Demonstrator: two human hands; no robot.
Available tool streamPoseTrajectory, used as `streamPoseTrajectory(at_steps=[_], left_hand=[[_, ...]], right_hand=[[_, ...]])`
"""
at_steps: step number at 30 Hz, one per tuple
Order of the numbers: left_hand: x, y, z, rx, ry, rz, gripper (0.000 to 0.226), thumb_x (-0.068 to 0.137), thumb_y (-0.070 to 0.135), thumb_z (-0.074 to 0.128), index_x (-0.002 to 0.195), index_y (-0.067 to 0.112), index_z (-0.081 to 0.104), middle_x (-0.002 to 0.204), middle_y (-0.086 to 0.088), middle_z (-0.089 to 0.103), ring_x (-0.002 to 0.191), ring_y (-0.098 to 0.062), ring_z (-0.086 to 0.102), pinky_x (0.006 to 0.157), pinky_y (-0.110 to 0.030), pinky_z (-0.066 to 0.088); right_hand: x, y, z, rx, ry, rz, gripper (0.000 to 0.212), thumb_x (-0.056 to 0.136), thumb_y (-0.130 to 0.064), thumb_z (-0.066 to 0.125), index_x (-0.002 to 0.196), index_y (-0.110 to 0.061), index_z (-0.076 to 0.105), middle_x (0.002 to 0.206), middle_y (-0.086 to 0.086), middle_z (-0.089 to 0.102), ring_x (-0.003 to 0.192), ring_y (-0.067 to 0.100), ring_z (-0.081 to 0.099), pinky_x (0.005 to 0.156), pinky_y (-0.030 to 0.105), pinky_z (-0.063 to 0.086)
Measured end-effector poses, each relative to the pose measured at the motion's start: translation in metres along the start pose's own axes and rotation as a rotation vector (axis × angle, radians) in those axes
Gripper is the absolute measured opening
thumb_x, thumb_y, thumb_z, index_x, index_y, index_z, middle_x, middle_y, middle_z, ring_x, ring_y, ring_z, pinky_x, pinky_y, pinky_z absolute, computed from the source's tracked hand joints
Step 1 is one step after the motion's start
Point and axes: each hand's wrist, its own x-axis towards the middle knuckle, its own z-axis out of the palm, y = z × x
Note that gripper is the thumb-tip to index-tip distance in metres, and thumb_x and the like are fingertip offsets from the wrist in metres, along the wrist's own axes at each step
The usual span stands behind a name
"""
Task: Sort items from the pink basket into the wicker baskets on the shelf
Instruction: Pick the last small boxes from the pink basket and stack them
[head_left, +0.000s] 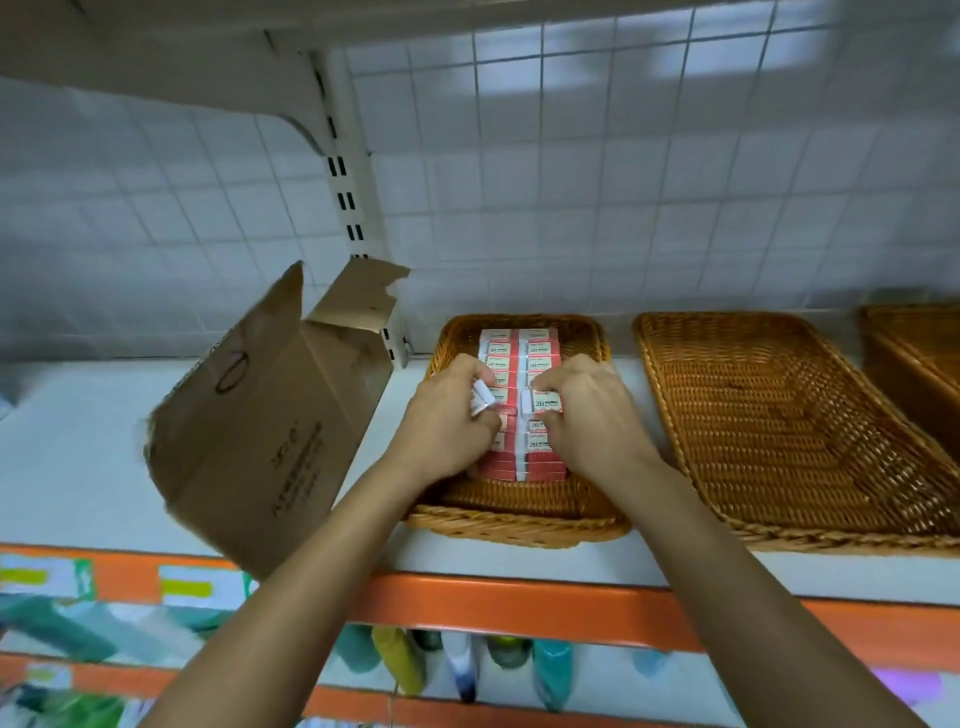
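1. Both hands are over the leftmost wicker basket (519, 527), forearms reaching up from the bottom of the view
2. Left hand (444, 415): fingers curled round a white pack (482, 401), which is tilted and held just above the left row
3. Right hand (592, 415): thumb and fingertips pinch a 2B pack (543, 402), held flat with its label up, just over the right row
4. Red-and-white eraser packs (511, 358) fill the middle of that basket in two columns side by side, each pack touching the next, running from the far rim towards the near one
5. That basket sits on a white shelf (78, 441) with an orange front edge
6. Just beside it to the right lies a second wicker basket (779, 415), its woven floor showing; a third basket (914, 353) is cut off by the right edge
7. Left of the hands a cardboard box (270, 415) stands tilted with its flaps open, near the first basket's left rim; whether they touch I cannot tell
8. Behind is a white tiled wall (623, 182) with a slotted upright (348, 197); blurred bottles (550, 670) stand on the shelf below
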Motion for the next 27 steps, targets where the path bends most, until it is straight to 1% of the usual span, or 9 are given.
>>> streamPoseTrajectory(at_steps=[2, 4, 8, 12, 16, 20, 22, 25, 27], left_hand=[[0.0000, -0.0025, -0.0008, -0.075, 0.030, -0.018, 0.025, 0.088, 0.016, 0.060, 0.110, 0.020, 0.049, 0.117, -0.001, 0.059, 0.103, -0.019, 0.059, 0.083, -0.034, 0.053], [-0.0011, -0.0027, -0.0015, -0.135, 0.038, -0.037, 0.025, 0.089, 0.017, 0.061, 0.111, 0.022, 0.050, 0.119, 0.000, 0.059, 0.103, -0.017, 0.060, 0.083, -0.035, 0.055], [-0.0028, -0.0031, -0.0008, -0.152, 0.067, -0.008, 0.028, 0.089, 0.021, 0.064, 0.115, 0.023, 0.054, 0.122, 0.003, 0.059, 0.105, -0.014, 0.059, 0.082, -0.027, 0.055], [-0.0032, -0.0046, 0.0002, -0.151, 0.104, 0.032, 0.027, 0.085, 0.032, 0.068, 0.109, 0.023, 0.059, 0.115, 0.005, 0.063, 0.098, -0.011, 0.062, 0.075, -0.022, 0.055], [-0.0021, -0.0062, 0.0009, -0.161, 0.103, -0.012, 0.028, 0.083, 0.038, 0.068, 0.104, 0.023, 0.059, 0.113, 0.004, 0.065, 0.095, -0.011, 0.064, 0.073, -0.026, 0.057], [-0.0021, -0.0066, 0.0010, -0.157, 0.112, -0.038, 0.026, 0.081, 0.039, 0.070, 0.094, 0.021, 0.057, 0.104, 0.005, 0.065, 0.091, -0.010, 0.064, 0.065, -0.020, 0.055], [-0.0023, -0.0067, 0.0008, -0.165, 0.132, -0.022, 0.023, 0.082, 0.037, 0.069, 0.093, 0.021, 0.058, 0.102, 0.006, 0.064, 0.093, -0.010, 0.061, 0.068, -0.021, 0.054], [-0.0008, -0.0079, 0.0015, -0.132, 0.159, -0.015, 0.013, 0.087, 0.034, 0.065, 0.093, 0.022, 0.066, 0.110, 0.001, 0.062, 0.103, -0.014, 0.056, 0.081, -0.027, 0.050], [-0.0002, -0.0088, 0.0015, -0.106, 0.129, -0.041, 0.017, 0.088, 0.032, 0.065, 0.101, 0.022, 0.067, 0.115, -0.001, 0.057, 0.106, -0.013, 0.052, 0.085, -0.024, 0.046]], right_hand=[[-0.0020, -0.0006, 0.0020, -0.013, -0.008, 0.003, 0.045, 0.091, -0.021, 0.059, 0.135, -0.018, 0.051, 0.135, 0.003, 0.047, 0.123, 0.020, 0.039, 0.105, 0.029, 0.034], [-0.0038, -0.0011, 0.0034, -0.015, -0.015, 0.006, 0.046, 0.091, -0.022, 0.059, 0.136, -0.019, 0.050, 0.136, 0.002, 0.046, 0.125, 0.020, 0.038, 0.106, 0.030, 0.034], [-0.0065, -0.0010, 0.0046, -0.018, -0.003, -0.002, 0.043, 0.093, -0.021, 0.057, 0.135, -0.020, 0.050, 0.136, 0.000, 0.046, 0.124, 0.018, 0.037, 0.106, 0.030, 0.034], [-0.0084, -0.0011, 0.0054, -0.039, -0.003, -0.023, 0.043, 0.093, -0.022, 0.056, 0.136, -0.018, 0.049, 0.135, 0.001, 0.047, 0.124, 0.018, 0.036, 0.103, 0.028, 0.035], [-0.0086, -0.0019, 0.0062, -0.060, -0.011, -0.030, 0.043, 0.095, -0.023, 0.054, 0.137, -0.018, 0.048, 0.135, 0.002, 0.047, 0.124, 0.019, 0.036, 0.103, 0.029, 0.036], [-0.0077, -0.0009, 0.0078, -0.059, -0.016, -0.034, 0.040, 0.094, -0.023, 0.054, 0.134, -0.018, 0.051, 0.134, 0.002, 0.049, 0.122, 0.019, 0.038, 0.101, 0.029, 0.036], [-0.0070, -0.0004, 0.0084, -0.043, -0.004, -0.028, 0.036, 0.094, -0.022, 0.055, 0.130, -0.019, 0.054, 0.131, 0.001, 0.050, 0.120, 0.019, 0.040, 0.100, 0.029, 0.036], [-0.0071, -0.0001, 0.0092, -0.039, 0.008, -0.018, 0.034, 0.093, -0.022, 0.057, 0.126, -0.019, 0.057, 0.129, 0.001, 0.051, 0.119, 0.019, 0.040, 0.099, 0.029, 0.038], [-0.0078, -0.0004, 0.0091, -0.032, 0.008, -0.005, 0.034, 0.092, -0.023, 0.057, 0.126, -0.020, 0.057, 0.129, 0.003, 0.050, 0.120, 0.019, 0.041, 0.100, 0.030, 0.039]])
